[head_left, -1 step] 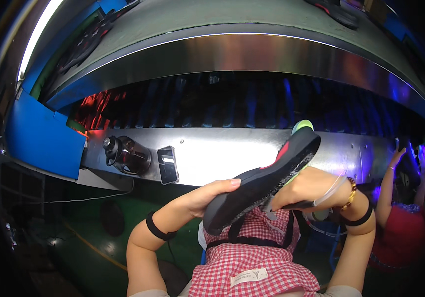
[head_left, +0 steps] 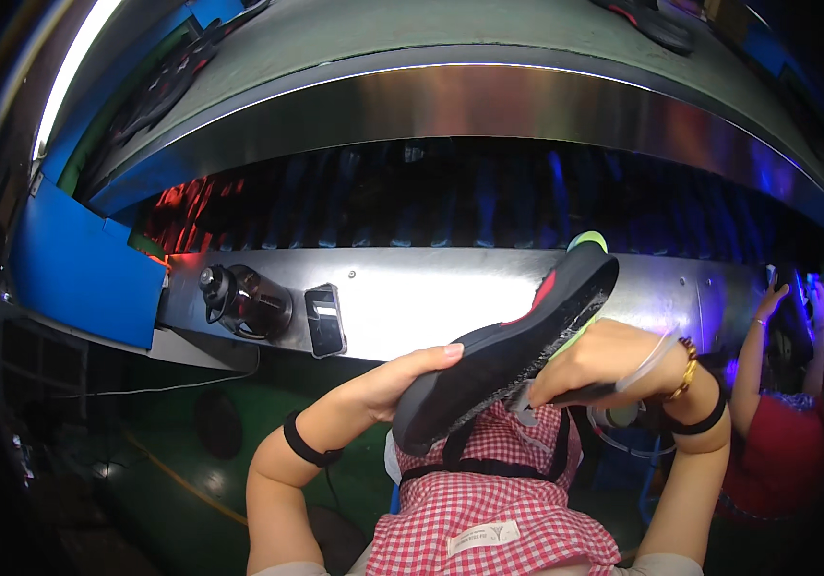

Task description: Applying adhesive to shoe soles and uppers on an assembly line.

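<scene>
Black shoe (head_left: pixel 489 370) held at a slant by a steel shelf (head_left: pixel 431 298)

So the shoe's up in the air in front of the person's chest, long axis running diagonally. Blunt dark end points down to the lower left, green-yellow tip points up and right, overlapping the shelf from this view. Left hand (head_left: pixel 400 382) has a firm hold near the low end, thumb pressed on the side, other fingers hidden behind. Right hand (head_left: pixel 599 360) is close beside the sole, fingers curled around a slim dark implement (head_left: pixel 585 395); it's mostly covered, so can't tell what kind.

Shelf's pretty shiny, with a smoky see-through bottle (head_left: pixel 258 302) and a phone (head_left: pixel 327 322) next to each other on the left. Above runs a greenish belt (head_left: pixel 431 34) with a steel front edge. Green floor (head_left: pixel 181 480) below, plus a co-worker in red (head_left: pixel 781 451) at far right, hands in violet light.

Texture-wise: smooth matte black on the shoe, a rough whitish streak along the sole, a red patch higher up. Checked red-and-white apron (head_left: pixel 489 509), beaded bracelet (head_left: pixel 688 370), clear bendy tube (head_left: pixel 647 363) by the right wrist.
</scene>
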A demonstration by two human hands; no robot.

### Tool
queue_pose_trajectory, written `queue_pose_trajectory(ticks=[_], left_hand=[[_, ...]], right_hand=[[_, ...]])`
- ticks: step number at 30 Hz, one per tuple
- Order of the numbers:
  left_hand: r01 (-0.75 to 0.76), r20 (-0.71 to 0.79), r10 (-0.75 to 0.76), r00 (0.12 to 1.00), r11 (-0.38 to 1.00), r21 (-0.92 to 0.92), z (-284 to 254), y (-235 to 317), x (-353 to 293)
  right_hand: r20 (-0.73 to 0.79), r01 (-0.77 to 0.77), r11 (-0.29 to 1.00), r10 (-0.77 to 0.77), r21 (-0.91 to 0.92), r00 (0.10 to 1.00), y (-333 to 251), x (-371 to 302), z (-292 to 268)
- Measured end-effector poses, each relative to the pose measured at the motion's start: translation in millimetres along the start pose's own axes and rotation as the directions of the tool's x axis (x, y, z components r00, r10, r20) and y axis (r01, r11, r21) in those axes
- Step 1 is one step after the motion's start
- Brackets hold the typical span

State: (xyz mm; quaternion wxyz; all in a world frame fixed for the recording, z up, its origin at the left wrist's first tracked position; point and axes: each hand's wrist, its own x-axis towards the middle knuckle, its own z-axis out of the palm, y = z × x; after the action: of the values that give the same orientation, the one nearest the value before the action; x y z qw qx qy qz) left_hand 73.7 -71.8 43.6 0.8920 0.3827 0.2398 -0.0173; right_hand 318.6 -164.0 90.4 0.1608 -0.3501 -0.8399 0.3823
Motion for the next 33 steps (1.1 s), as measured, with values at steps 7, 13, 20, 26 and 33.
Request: queue_pose_trajectory(ticks=[7,13,20,26,33], left_hand=[[-0.021,-0.010,0.021,1.000,0.998,-0.055,-10,-3,1],[-0.138,-0.066,0.127,0.990,0.968,-0.208,-10,-14,8],[-0.252,0.000,0.270,0.963,0.898,-0.360,-14,-30,27],[-0.305,0.007,0.332,0.943,0.876,-0.375,-23,-37,29],[-0.238,-0.032,0.248,0.968,0.874,-0.424,-35,-56,41]], right_hand=[[-0.005,-0.247,0.934,0.255,-0.259,0.967,2,-23,-1],[-0.417,0.086,0.937,0.068,0.338,0.906,2,-25,21],[-0.638,0.089,0.936,0.160,0.340,0.753,15,9,82],[-0.844,-0.017,0.979,0.182,0.201,0.504,28,10,89],[-0.912,-0.204,0.979,0.061,-0.026,0.406,50,11,82]])
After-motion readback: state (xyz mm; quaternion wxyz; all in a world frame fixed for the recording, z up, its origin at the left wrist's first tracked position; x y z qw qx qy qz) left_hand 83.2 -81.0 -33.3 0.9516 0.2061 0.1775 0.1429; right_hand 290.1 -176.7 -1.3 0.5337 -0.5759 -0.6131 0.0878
